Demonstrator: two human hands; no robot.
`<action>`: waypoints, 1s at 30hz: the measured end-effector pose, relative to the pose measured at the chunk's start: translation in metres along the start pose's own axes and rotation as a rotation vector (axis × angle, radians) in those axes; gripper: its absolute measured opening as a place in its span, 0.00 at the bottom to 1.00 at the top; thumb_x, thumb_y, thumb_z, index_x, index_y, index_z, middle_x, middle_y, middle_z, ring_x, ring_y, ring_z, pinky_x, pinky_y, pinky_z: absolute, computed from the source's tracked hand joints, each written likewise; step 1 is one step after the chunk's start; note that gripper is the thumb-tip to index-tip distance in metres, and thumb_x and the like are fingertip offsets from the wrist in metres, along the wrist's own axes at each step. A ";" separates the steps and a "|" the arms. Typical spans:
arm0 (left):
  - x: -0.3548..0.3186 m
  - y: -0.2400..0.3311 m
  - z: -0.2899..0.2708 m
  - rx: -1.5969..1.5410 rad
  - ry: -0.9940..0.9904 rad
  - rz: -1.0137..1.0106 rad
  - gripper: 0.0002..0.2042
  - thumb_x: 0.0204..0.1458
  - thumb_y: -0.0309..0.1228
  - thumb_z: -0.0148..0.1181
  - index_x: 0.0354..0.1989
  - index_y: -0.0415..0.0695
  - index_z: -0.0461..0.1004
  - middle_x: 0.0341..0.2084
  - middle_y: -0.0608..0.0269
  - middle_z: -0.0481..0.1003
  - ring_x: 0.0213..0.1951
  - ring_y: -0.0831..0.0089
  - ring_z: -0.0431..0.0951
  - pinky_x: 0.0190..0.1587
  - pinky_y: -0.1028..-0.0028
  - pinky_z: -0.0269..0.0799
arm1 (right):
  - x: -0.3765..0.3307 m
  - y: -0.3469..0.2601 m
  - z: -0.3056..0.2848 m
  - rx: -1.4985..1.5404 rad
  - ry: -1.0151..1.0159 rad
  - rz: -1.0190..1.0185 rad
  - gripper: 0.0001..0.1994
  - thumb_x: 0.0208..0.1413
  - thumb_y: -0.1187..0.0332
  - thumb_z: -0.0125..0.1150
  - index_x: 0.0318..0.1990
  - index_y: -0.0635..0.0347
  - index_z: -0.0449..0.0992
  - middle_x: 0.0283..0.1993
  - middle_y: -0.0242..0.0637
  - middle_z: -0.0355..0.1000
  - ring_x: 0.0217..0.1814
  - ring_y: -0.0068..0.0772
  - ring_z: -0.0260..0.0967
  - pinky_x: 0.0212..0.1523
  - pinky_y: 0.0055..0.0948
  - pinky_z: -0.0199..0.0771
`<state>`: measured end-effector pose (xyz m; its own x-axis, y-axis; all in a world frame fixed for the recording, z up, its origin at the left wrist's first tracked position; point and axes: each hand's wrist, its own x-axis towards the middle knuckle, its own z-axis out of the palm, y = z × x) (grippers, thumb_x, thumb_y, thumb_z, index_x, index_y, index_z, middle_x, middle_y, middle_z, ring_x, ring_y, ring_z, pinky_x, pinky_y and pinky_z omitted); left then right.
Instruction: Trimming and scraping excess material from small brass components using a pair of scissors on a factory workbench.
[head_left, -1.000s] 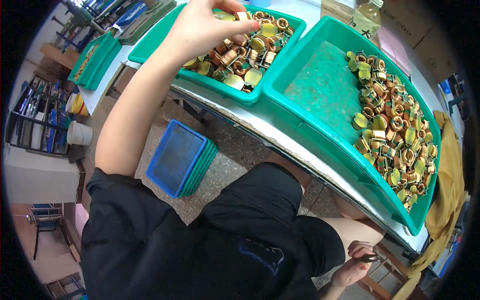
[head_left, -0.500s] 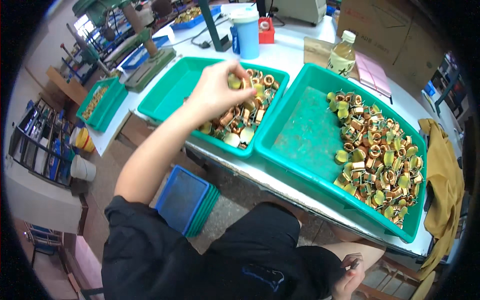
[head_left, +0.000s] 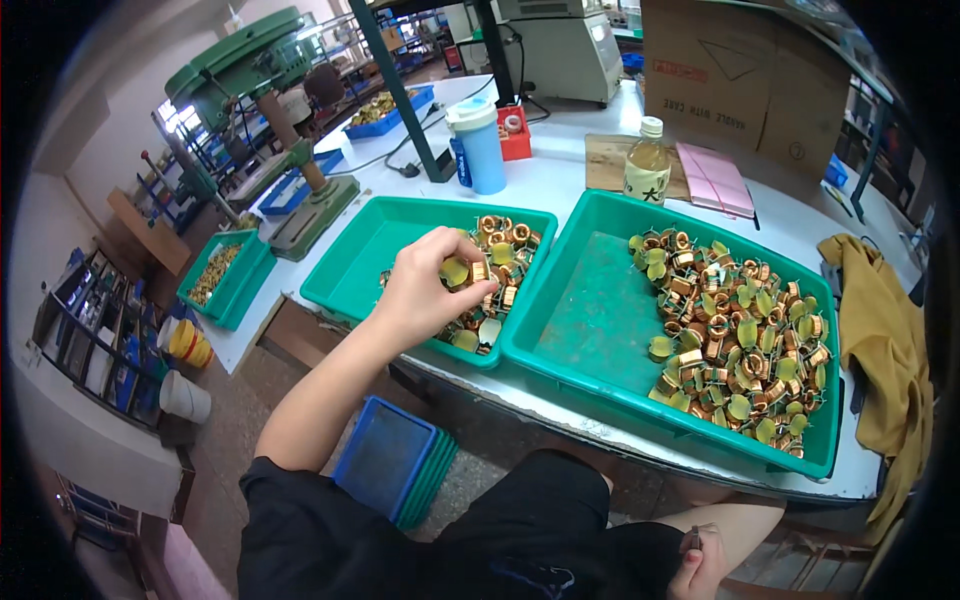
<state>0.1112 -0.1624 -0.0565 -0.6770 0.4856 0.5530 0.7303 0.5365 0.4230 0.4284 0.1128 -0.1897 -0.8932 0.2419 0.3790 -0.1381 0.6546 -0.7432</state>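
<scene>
My left hand (head_left: pixel 428 285) reaches over the left green tray (head_left: pixel 350 235), thumb and index finger closed in a pinch. A copper-wound coil (head_left: pixel 478 271) sits between those fingertips. Below and around them lie several more coils with copper windings, wire legs and yellow base plates, partly hidden by the hand. Low at the right, by my thigh, my right hand (head_left: pixel 703 568) is closed around a small dark metal object (head_left: pixel 695 538); only its tip shows, so its kind is unclear. The right green tray (head_left: pixel 590 290) holds a large heap of similar coils (head_left: pixel 740 340) along its right side.
Behind the trays stand a light blue cup (head_left: pixel 482 150), a drink bottle (head_left: pixel 647 165), a pink notebook (head_left: pixel 715 180) and a cardboard box (head_left: pixel 745 90). A green drill press (head_left: pixel 310 205) is at left. Blue-rimmed stacked trays (head_left: pixel 385 450) rest below the table; a mustard cloth (head_left: pixel 880 340) hangs at right.
The view has tilted up, so the table sits lower in the picture. My left hand stays over the left tray, still pinching a coil. The right hand keeps its grip near my thigh.
</scene>
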 end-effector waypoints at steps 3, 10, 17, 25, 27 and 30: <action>0.010 -0.003 -0.002 0.032 0.002 -0.002 0.11 0.37 0.26 0.68 0.26 0.40 0.70 0.24 0.63 0.72 0.25 0.71 0.70 0.31 0.75 0.67 | -0.002 -0.001 -0.002 -0.012 -0.012 0.004 0.18 0.60 0.56 0.38 0.35 0.63 0.66 0.31 0.45 0.64 0.33 0.42 0.62 0.38 0.35 0.63; 0.022 -0.004 0.004 0.077 -0.022 -0.075 0.11 0.36 0.25 0.68 0.26 0.40 0.70 0.25 0.63 0.72 0.25 0.72 0.70 0.31 0.75 0.68 | -0.013 -0.003 -0.006 -0.039 -0.046 0.047 0.15 0.60 0.59 0.39 0.38 0.63 0.67 0.33 0.46 0.65 0.33 0.44 0.63 0.39 0.35 0.64; 0.019 0.000 0.015 0.080 -0.053 0.038 0.11 0.36 0.24 0.68 0.26 0.40 0.70 0.25 0.62 0.72 0.25 0.71 0.71 0.30 0.75 0.68 | -0.027 -0.004 -0.009 -0.071 -0.103 0.102 0.14 0.59 0.63 0.41 0.40 0.64 0.67 0.35 0.47 0.66 0.34 0.46 0.63 0.39 0.35 0.65; 0.021 -0.004 0.013 0.091 -0.089 -0.174 0.10 0.38 0.24 0.67 0.27 0.40 0.71 0.26 0.61 0.73 0.27 0.70 0.72 0.32 0.74 0.70 | -0.036 -0.005 -0.014 -0.122 -0.193 0.115 0.12 0.59 0.67 0.42 0.43 0.65 0.68 0.37 0.48 0.67 0.35 0.49 0.64 0.39 0.35 0.65; 0.018 -0.001 0.010 0.071 -0.111 -0.214 0.09 0.38 0.23 0.67 0.27 0.40 0.72 0.27 0.61 0.73 0.28 0.70 0.72 0.33 0.74 0.70 | -0.037 -0.012 -0.016 -0.128 -0.199 0.113 0.12 0.58 0.67 0.42 0.43 0.65 0.68 0.37 0.48 0.67 0.35 0.49 0.64 0.39 0.35 0.65; 0.009 0.010 0.008 0.205 0.051 0.126 0.08 0.39 0.23 0.65 0.27 0.40 0.72 0.27 0.60 0.73 0.29 0.68 0.73 0.34 0.73 0.70 | -0.040 -0.013 -0.012 -0.151 -0.186 0.107 0.12 0.58 0.66 0.43 0.43 0.64 0.68 0.37 0.47 0.67 0.36 0.47 0.65 0.40 0.34 0.66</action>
<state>0.1118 -0.1470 -0.0531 -0.5726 0.5247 0.6299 0.7712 0.6055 0.1967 0.4706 0.1032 -0.1886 -0.9644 0.1894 0.1845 0.0148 0.7354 -0.6775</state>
